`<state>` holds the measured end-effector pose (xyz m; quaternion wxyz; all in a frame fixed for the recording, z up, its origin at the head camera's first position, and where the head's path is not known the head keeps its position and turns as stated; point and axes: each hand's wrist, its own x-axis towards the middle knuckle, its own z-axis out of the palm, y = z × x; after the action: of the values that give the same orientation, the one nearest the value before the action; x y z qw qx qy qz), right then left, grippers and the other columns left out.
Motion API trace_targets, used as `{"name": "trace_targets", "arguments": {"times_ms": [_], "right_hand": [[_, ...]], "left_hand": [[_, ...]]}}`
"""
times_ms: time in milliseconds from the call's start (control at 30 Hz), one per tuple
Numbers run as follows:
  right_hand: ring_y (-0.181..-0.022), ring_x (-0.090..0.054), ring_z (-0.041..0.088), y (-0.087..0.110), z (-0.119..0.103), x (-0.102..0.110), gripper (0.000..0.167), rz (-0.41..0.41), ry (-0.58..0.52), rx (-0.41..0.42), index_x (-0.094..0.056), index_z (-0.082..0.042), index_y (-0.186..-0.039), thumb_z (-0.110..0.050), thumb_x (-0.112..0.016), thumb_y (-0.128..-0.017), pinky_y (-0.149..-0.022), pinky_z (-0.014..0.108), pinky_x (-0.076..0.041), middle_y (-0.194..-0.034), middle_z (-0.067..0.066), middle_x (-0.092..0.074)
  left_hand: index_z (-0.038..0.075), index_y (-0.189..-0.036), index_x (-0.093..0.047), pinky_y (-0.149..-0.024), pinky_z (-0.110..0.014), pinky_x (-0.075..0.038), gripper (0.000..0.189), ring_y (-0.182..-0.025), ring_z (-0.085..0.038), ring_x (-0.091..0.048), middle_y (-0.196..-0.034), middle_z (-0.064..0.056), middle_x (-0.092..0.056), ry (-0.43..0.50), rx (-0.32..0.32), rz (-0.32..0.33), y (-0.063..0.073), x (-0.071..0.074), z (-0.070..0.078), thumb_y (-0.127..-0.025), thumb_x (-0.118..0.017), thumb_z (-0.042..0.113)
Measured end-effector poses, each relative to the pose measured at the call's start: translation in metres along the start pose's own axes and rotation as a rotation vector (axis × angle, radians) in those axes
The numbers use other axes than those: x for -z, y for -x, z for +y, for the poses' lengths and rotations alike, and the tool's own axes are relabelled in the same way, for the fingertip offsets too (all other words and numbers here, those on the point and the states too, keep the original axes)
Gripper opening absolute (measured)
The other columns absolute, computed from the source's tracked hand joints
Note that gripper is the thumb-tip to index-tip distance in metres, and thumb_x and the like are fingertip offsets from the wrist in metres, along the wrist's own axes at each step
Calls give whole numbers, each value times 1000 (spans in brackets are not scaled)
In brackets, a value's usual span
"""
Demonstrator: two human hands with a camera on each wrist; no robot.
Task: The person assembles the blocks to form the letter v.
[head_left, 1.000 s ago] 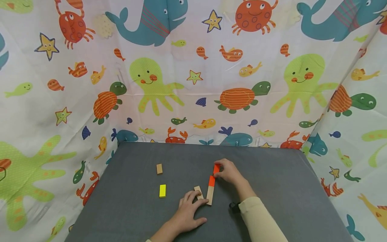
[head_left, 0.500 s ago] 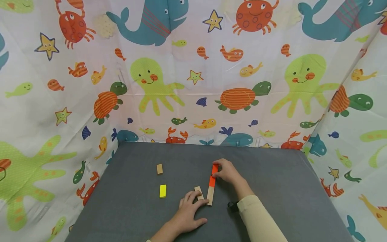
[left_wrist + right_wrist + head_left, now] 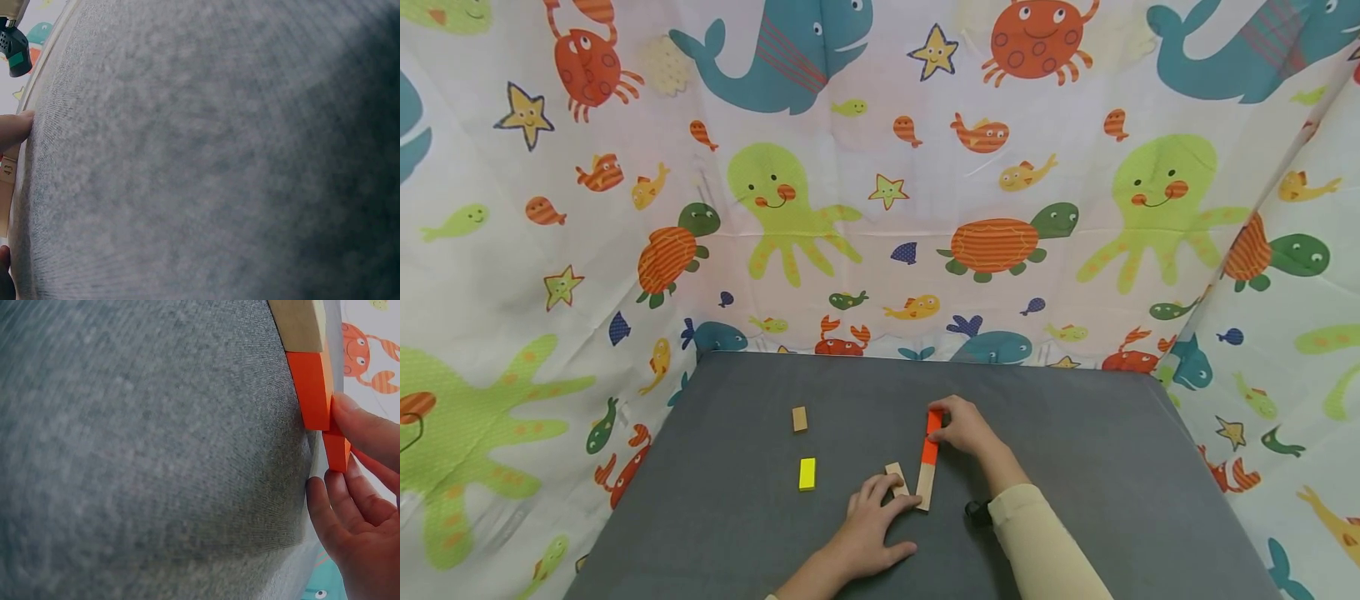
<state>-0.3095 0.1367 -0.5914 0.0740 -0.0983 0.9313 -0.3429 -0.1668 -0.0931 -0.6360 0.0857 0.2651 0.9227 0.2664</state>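
My right hand [image 3: 967, 427] pinches the far orange block [image 3: 934, 419]. That block lies end to end with a nearer orange block [image 3: 929, 452], and a plain wooden block [image 3: 926, 487] continues the row toward me. In the right wrist view, the thumb lies by the joint between the near orange block [image 3: 310, 390] and the far orange block [image 3: 337, 453]. My left hand [image 3: 871, 533] rests with fingers spread; its fingertips touch a second plain block [image 3: 892, 472], slanted beside the row, and the row's near end. Only part of this hand shows in the left wrist view.
A yellow block [image 3: 807, 474] and a small wooden block [image 3: 800, 418] lie on the left of the grey cloth-covered table [image 3: 715, 508]. A white curtain [image 3: 865, 242] printed with sea animals hangs behind and along both sides.
My right hand has moved the far orange block slightly left, so that it lines up with the near one. The left hand has stayed in place.
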Motion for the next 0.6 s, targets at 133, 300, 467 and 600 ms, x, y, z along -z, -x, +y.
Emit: {"name": "trace_targets", "arguments": {"times_ms": [133,300,467,600], "right_hand": [[-113,-58,31,0,-1,1,51,-8,-9,-9,-70,-9,-127,-11,-87,-78,-99,50,-50,-129,14,-63],[-109,-59,30,1,-2,2,52,-21,-10,-9,-70,-9,-127,-13,-87,-78,-97,49,-51,-127,14,-64],[-108,-59,30,3,-4,4,53,-25,-17,-5,-70,-8,-128,-14,-87,-78,-97,49,-51,-126,14,-64],[-108,-60,29,3,-3,3,53,-30,-17,-8,-70,-7,-127,-13,-87,-78,-97,49,-51,-125,14,-64]], "left_hand": [[50,-142,-48,-101,-60,-35,60,-141,-25,-27,-150,7,-34,2,-2,-1,0,0,0,-87,-73,53],[49,-142,-49,-101,-60,-35,59,-141,-26,-27,-151,6,-34,1,-4,7,1,1,1,-87,-73,53],[47,-142,-50,-100,-60,-36,59,-140,-26,-28,-150,5,-35,-8,-14,20,1,2,1,-88,-73,52],[47,-142,-50,-99,-60,-36,59,-140,-26,-28,-150,5,-35,-18,-15,15,1,2,2,-88,-73,53]]}}
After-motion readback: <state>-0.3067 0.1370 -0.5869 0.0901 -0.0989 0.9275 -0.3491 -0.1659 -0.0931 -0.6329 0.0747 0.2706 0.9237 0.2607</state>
